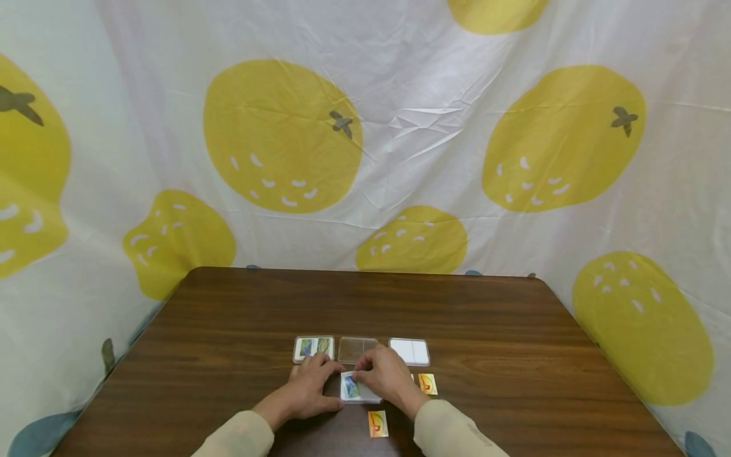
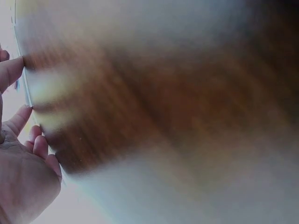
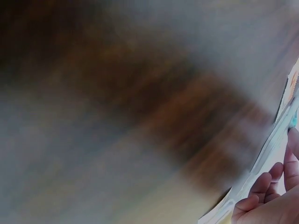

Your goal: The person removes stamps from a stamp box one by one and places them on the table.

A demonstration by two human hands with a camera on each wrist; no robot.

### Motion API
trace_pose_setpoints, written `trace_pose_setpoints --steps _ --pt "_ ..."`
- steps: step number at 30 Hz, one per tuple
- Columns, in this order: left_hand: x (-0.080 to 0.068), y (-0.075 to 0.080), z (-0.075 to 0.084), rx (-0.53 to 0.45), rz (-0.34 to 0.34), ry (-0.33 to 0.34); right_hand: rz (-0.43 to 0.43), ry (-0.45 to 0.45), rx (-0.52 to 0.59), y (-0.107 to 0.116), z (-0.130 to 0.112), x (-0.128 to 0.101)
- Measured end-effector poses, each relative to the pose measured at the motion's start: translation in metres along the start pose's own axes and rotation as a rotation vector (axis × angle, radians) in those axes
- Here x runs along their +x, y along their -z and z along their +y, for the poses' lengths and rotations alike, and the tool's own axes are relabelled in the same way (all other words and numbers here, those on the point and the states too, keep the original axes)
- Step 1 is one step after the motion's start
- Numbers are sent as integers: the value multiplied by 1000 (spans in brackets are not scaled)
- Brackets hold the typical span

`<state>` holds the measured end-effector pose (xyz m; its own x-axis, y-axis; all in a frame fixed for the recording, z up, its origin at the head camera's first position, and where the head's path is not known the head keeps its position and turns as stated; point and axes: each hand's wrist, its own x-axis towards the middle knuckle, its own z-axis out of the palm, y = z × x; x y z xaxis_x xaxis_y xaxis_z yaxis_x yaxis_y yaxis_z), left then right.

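Observation:
In the head view a shallow case [image 1: 368,395] with a small blue-green picture card [image 1: 350,386] in its left half lies between the hands. My left hand [image 1: 308,388] rests at the case's left side, index finger and thumb spread along its edge. From the right, my right hand [image 1: 388,376] reaches over the case and pinches the card's upper right edge between thumb and fingertips. The palm and fingers partly hide the case's right half. In both wrist views the hands show only at the frame edge, and most of the picture is blurred.
Behind the hands lie a clear case with two green pictures [image 1: 314,348], a clear lid-like case [image 1: 351,349] and a white two-part case [image 1: 409,351]. Small orange-yellow cards [image 1: 377,424] lie in front and right. The brown table [image 1: 502,330] meets a lemon-print curtain [image 1: 422,158].

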<state>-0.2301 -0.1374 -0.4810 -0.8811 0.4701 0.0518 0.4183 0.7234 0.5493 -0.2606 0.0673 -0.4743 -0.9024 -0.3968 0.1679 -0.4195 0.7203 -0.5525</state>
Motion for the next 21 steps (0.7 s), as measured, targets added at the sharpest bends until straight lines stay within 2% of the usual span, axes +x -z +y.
trace_pose_setpoints --steps 12,21 --pt "-1 0 1 -13 4 -3 -73 -63 224 7 -1 -9" --pt "0 -2 0 3 18 -4 -57 -89 313 16 -2 -19"
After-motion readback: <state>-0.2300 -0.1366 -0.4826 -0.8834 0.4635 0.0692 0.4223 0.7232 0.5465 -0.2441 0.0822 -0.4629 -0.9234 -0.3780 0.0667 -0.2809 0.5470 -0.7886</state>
